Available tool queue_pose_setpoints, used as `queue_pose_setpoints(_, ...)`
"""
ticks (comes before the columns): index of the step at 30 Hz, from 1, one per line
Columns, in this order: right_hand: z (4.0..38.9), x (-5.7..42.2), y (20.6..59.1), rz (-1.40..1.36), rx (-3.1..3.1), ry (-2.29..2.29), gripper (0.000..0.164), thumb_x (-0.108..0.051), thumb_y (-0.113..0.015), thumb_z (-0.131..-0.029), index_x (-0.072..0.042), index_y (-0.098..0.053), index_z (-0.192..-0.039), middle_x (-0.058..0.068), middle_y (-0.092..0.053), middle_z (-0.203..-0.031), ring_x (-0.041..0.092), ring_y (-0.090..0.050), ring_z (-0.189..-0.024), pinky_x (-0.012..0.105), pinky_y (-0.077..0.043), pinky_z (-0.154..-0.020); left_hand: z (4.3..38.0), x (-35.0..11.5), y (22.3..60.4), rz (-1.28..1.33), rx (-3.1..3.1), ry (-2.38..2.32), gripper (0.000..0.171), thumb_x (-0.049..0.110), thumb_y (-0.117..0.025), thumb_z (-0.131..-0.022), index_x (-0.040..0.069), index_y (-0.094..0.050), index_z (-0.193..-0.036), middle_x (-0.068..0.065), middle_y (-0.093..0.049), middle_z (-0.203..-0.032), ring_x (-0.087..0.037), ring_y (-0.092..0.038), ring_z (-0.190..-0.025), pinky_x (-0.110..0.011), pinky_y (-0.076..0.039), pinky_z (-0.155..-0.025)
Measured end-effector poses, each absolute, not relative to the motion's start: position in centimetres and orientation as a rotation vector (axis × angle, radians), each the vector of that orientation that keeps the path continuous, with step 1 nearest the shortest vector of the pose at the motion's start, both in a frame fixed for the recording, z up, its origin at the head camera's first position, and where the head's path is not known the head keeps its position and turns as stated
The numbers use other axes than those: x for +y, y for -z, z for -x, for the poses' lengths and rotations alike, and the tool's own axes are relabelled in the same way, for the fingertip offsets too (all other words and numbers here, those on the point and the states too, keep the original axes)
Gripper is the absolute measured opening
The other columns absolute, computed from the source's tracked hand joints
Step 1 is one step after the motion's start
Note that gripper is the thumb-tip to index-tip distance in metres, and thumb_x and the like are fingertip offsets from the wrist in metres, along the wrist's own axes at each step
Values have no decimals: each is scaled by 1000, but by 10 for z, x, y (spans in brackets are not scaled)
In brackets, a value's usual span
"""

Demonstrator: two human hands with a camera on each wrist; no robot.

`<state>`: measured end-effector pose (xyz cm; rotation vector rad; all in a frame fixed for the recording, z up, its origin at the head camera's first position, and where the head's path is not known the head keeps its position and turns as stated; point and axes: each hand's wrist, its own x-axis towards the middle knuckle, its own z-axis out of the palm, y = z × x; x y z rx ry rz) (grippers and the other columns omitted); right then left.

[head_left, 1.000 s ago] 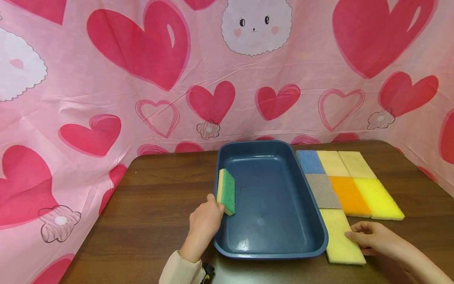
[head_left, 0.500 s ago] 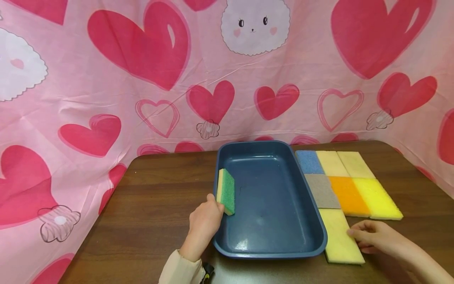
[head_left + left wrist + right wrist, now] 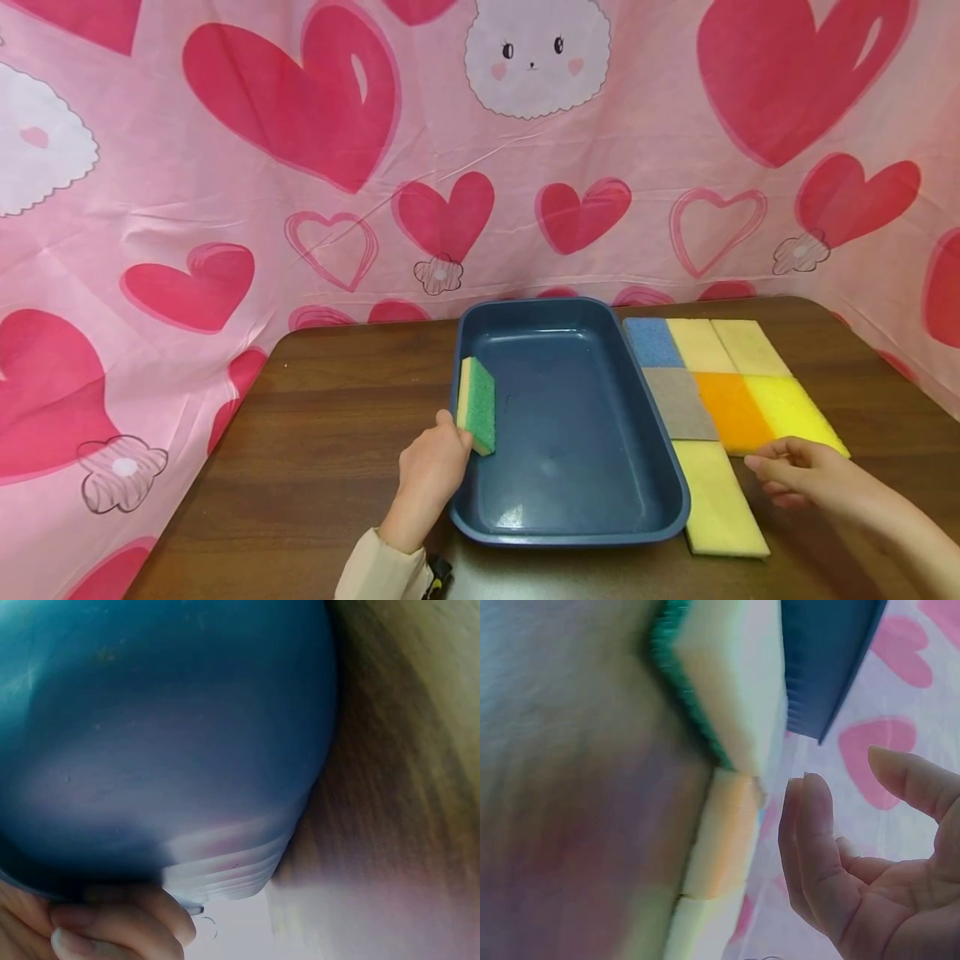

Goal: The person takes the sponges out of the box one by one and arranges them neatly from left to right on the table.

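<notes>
A dark blue rectangular plastic basin (image 3: pixel 562 433) stands on the table. My left hand (image 3: pixel 431 471) grips its left rim, fingers curled over the outside in the left wrist view. Inside, a green-and-cream sponge (image 3: pixel 482 407) stands on edge against the left wall, its near end at my thumb. To the right, my right hand (image 3: pixel 806 475) hovers, thumb and fingers apart with nothing between them, as the right wrist view shows. It is just right of a pale yellow sponge (image 3: pixel 720 500) and close to the orange sponge (image 3: pixel 735 412) and bright yellow sponge (image 3: pixel 798 408).
Beyond them, a blue sponge (image 3: pixel 655 342), a grey sponge (image 3: pixel 681 404) and two cream sponges (image 3: pixel 701 344) lie flat in rows beside the basin. The brown wooden table (image 3: pixel 337 417) meets a pink heart-patterned cloth (image 3: pixel 360 133) at the back and sides.
My right hand has let go of the pale yellow sponge's right edge and moved up and slightly right. That sponge stays lying flat. The left hand has not moved.
</notes>
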<state>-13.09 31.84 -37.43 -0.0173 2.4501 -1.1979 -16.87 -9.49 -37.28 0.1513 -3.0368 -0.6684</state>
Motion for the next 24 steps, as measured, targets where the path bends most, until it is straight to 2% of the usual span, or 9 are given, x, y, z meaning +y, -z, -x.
queue_pose_setpoints(7,135,302,358,50,2505,1222,51,-24,-42,-99,23,-38,-118,4,-61,-98,3,-58,-79,25,-54,-72,168,-95,373,-143,-3032,665,15,19,-45,-86,4,-45,-83,-9,-48,-57,-22,-46,-50,-37,-35,-49)
queue_pose_setpoints(15,146,273,341,64,2580,1180,48,-27,-45,-98,16,-42,-119,8,-60,-96,9,-58,-80,24,-54,-71,169,-96,372,-137,-3039,663,15,19,-44,-87,4,-45,-83,-9,-49,-58,-22,-46,-51,-37,-35,-50)
queue_pose_setpoints(24,157,234,323,174,2562,1230,52,-27,-47,-97,16,-39,-125,23,-59,-108,19,-63,-89,36,-56,-76,168,-96,372,-131,-3036,655,16,20,-45,-87,4,-45,-83,-10,-49,-58,-22,-47,-51,-38,-36,-49)
